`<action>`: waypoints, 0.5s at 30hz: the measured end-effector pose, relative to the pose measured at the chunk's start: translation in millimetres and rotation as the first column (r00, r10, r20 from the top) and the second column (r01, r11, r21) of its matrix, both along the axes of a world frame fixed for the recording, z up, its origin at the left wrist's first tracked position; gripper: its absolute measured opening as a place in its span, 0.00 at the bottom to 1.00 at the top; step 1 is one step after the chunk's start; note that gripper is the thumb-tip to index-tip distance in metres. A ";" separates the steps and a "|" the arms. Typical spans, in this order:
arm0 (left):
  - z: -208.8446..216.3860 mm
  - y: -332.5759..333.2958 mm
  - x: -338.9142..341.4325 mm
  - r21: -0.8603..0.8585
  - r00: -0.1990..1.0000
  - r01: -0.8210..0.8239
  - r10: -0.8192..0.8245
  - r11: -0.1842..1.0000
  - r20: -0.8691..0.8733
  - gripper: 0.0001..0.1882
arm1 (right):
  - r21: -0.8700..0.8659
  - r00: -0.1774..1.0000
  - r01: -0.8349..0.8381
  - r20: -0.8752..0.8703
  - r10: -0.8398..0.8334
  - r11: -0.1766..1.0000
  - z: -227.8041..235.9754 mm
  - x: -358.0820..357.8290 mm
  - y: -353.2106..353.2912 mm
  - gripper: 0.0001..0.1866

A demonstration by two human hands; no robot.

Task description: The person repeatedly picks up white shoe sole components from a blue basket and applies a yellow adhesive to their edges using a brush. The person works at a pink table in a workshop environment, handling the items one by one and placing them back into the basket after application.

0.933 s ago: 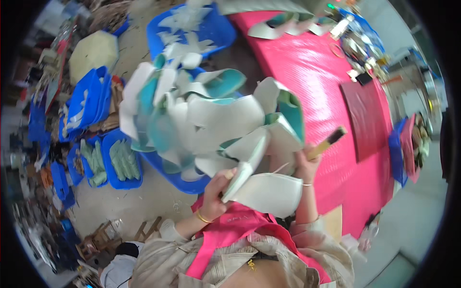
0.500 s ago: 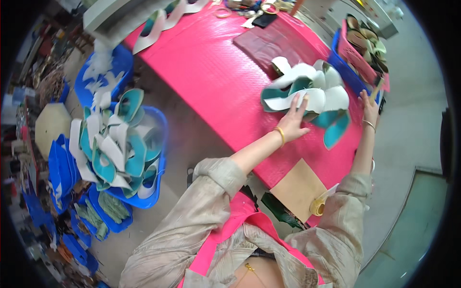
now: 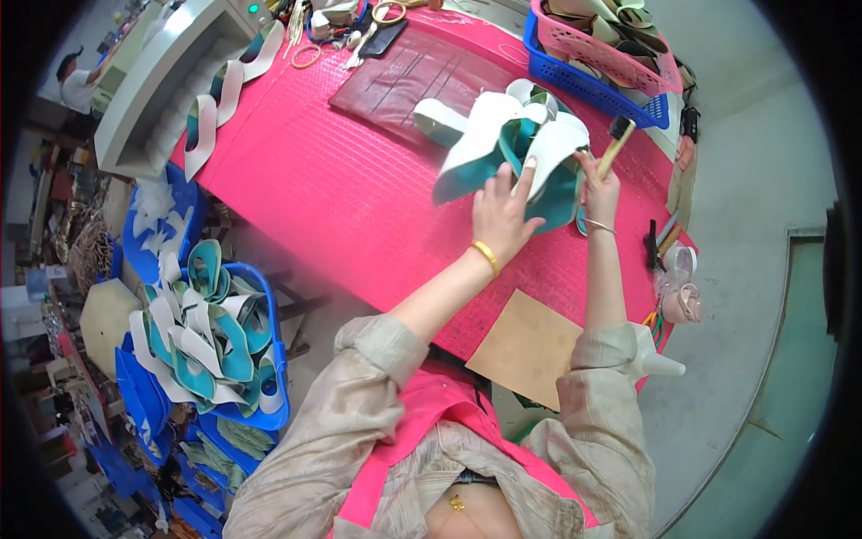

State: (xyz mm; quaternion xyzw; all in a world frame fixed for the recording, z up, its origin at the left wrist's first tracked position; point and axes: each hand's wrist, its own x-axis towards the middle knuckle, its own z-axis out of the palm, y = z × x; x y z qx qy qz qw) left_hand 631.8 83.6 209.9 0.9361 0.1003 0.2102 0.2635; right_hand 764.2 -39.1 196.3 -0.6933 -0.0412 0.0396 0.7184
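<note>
A loose pile of curved shoe-upper pieces [image 3: 494, 121], white on one face and teal on the other, lies on the pink-covered table [image 3: 296, 198]. My left hand [image 3: 503, 216] rests against the near side of the pile, its fingers spread and its thumb apart. At the pile's right edge, my right hand [image 3: 600, 190] is closed around the wooden handle of a small brush [image 3: 612, 151]. The brush's dark head points up and away from me. My right fingertips are beside a white piece; whether they also grip it is hidden.
A tan board [image 3: 525, 349] lies near the table's front edge. Beside my right forearm is a white nozzle bottle [image 3: 655, 355]. A dark red mat [image 3: 409, 76] and a pink basket [image 3: 611, 40] are farther back. More pieces fill a blue basket [image 3: 278, 359] at left.
The view has shifted, with the table's far side showing more. My right hand has come leftward to the pile with the brush. The pieces have fanned out; my left hand stays on them.
</note>
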 end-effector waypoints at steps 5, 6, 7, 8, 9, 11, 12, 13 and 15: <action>-25.4 13.5 45.8 0.086 0.982 -0.122 0.133 0.989 -0.132 0.21 | -0.114 0.971 0.072 0.237 -0.043 0.991 -0.8 11.9 14.2 0.18; -25.8 22.7 42.0 0.068 0.986 -0.068 0.078 0.995 -0.148 0.08 | -0.184 0.956 0.175 0.267 -0.123 0.967 -11.4 21.9 12.3 0.19; -26.2 27.9 34.3 0.062 0.995 -0.077 0.081 0.995 -0.055 0.05 | -0.252 0.934 0.281 0.294 -0.203 0.926 -22.0 30.4 9.3 0.21; -25.2 33.0 26.2 0.053 0.997 -0.070 0.068 0.996 0.041 0.05 | -0.370 0.941 0.326 0.217 -0.260 0.870 -28.0 42.6 4.4 0.22; -21.2 37.6 15.2 0.043 0.990 -0.058 0.052 0.997 0.131 0.05 | -0.487 0.934 0.354 0.140 -0.329 0.798 -37.7 52.0 1.1 0.23; -15.4 42.8 -8.2 0.028 0.973 -0.025 0.018 0.999 0.228 0.07 | -0.316 0.943 0.247 -0.137 -0.302 0.916 -71.9 57.6 10.4 0.20; -11.2 49.5 -20.6 0.029 0.959 -0.022 0.013 0.999 0.284 0.08 | -0.263 0.936 0.329 -0.036 -0.350 0.907 -69.2 56.7 21.0 0.19; -1.4 58.2 -40.3 -0.011 0.955 0.002 0.001 1.000 0.297 0.12 | -0.203 0.913 0.407 0.059 -0.404 0.890 -64.7 54.3 27.8 0.18; 17.1 78.3 -83.7 -0.049 0.948 0.039 -0.021 0.998 0.318 0.16 | -0.125 0.887 0.447 -0.066 -0.457 0.886 -49.0 67.3 8.4 0.17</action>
